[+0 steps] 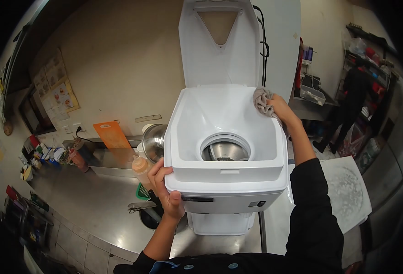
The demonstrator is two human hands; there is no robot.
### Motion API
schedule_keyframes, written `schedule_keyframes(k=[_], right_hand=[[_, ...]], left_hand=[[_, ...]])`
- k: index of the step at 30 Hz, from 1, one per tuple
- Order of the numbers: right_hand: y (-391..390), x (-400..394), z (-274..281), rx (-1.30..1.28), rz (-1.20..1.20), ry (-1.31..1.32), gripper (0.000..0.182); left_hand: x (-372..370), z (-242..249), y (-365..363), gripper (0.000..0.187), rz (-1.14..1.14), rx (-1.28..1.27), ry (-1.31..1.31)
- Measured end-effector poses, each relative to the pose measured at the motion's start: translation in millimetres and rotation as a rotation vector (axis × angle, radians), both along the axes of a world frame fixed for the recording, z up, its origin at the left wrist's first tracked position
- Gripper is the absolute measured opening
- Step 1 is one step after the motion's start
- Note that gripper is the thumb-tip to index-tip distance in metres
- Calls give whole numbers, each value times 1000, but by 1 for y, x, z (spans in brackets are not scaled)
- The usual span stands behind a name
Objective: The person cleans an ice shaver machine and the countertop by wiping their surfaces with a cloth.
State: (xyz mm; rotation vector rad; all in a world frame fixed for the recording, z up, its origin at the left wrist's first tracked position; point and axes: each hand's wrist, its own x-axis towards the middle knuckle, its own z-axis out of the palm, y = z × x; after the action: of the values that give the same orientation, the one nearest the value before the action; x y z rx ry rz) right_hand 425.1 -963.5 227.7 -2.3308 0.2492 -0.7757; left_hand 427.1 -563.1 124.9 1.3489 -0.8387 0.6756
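A white machine (229, 178) with a wide hopper stands in front of me, its lid (219, 64) raised. Inside the hopper a round opening shows a metal part (226, 150). My right hand (281, 108) is closed on a crumpled grey cloth (264, 101), which lies against the hopper's back right corner. At the machine's front left edge is my left hand (167, 194), its fingers apart, touching the white casing and holding nothing loose.
Left of the machine are a squeeze bottle (141, 168), a metal bowl (154, 142), an orange board (113, 135) and a dark container with utensils (150, 218). A white board (345, 192) lies at right. Another person (353, 98) stands by shelves at the back right.
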Motion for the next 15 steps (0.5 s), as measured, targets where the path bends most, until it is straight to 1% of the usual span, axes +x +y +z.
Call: schedule_keyframes(k=[1, 5, 7, 9, 11, 13, 15], right_hand=[[15, -14, 6, -81, -57, 18, 45], [62, -70, 11, -48, -42, -44, 47], [80, -98, 2, -134, -81, -183, 39], [85, -121, -27, -233, -160, -337, 31], [125, -149, -26, -91, -88, -441, 30], [159, -171, -32, -164, -111, -522, 31], [187, -188, -40, -363, -107, -513, 39]], left_hand=[[-1, 1, 0, 70, 1, -4, 1], [-2, 3, 0, 70, -6, 1, 0], [-3, 3, 0, 70, -6, -5, 4], [-2, 3, 0, 70, 6, 8, -6], [-1, 2, 0, 70, 6, -8, 4], [-1, 1, 1, 70, -9, 9, -2], [0, 1, 1, 70, -6, 1, 5]])
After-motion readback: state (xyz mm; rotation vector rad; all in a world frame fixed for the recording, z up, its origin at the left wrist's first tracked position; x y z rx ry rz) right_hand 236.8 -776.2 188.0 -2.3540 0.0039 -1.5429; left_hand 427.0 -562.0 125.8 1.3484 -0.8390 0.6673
